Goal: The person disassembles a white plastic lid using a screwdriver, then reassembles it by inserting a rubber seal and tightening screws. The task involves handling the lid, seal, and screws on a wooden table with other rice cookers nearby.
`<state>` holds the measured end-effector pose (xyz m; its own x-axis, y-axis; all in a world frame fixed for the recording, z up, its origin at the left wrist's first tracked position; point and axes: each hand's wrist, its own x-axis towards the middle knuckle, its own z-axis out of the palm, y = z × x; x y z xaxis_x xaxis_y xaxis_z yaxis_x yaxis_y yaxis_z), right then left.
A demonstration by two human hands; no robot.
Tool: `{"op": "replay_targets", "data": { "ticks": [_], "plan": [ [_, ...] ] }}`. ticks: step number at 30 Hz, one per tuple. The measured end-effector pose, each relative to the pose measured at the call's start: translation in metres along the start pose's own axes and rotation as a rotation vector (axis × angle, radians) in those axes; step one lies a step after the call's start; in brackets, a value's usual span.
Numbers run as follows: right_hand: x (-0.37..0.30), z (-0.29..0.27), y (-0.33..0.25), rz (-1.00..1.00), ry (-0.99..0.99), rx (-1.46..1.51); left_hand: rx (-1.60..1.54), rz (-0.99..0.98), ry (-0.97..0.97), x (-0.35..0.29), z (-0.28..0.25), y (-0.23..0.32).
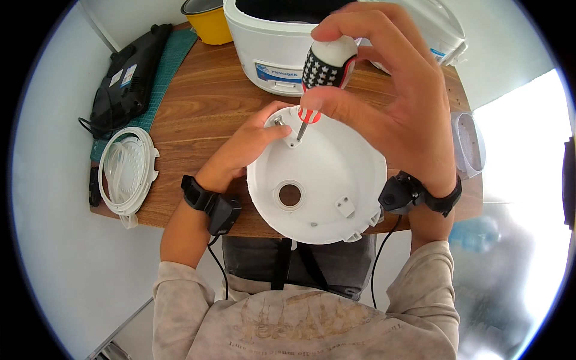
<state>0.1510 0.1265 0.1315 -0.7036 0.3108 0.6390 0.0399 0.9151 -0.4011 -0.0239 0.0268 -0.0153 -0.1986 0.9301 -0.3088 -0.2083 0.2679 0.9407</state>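
A round white plastic lid [333, 165] rests tilted at the table's front edge with its hollow inner side up. My left hand [258, 141] grips its far left rim, thumb lying inside beside a small metal piece [278, 121]. In my right hand [414, 102] is a stubby screwdriver [327, 67] with a thick handle, white stars on black and a red collar. The fingers hold the handle from above and the thumb presses near the collar. Its shaft points down to a small white bracket [293, 143] inside the lid; whether the tip sits in a screw I cannot tell.
Behind the lid stands a white rice cooker body [264, 57], with a yellow pot [210, 25] to its left. A white ring-shaped cover [128, 171] and a black device [129, 78] on a green mat [174, 57] lie left. A clear container [468, 144] sits at right.
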Motion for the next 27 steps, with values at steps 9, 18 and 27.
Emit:
{"op": "replay_targets", "data": {
  "ticks": [9,18,27],
  "plan": [
    [0.002,0.009,-0.013,0.17,0.119,0.026,-0.01,0.005,0.006,0.0,-0.001,-0.002],
    [-0.014,0.013,0.01,0.122,-0.027,0.512,0.005,-0.002,0.016,-0.002,0.001,0.002],
    [-0.009,-0.003,0.003,-0.042,-0.032,0.035,0.016,0.03,-0.013,0.001,-0.003,-0.003]
  ]
}}
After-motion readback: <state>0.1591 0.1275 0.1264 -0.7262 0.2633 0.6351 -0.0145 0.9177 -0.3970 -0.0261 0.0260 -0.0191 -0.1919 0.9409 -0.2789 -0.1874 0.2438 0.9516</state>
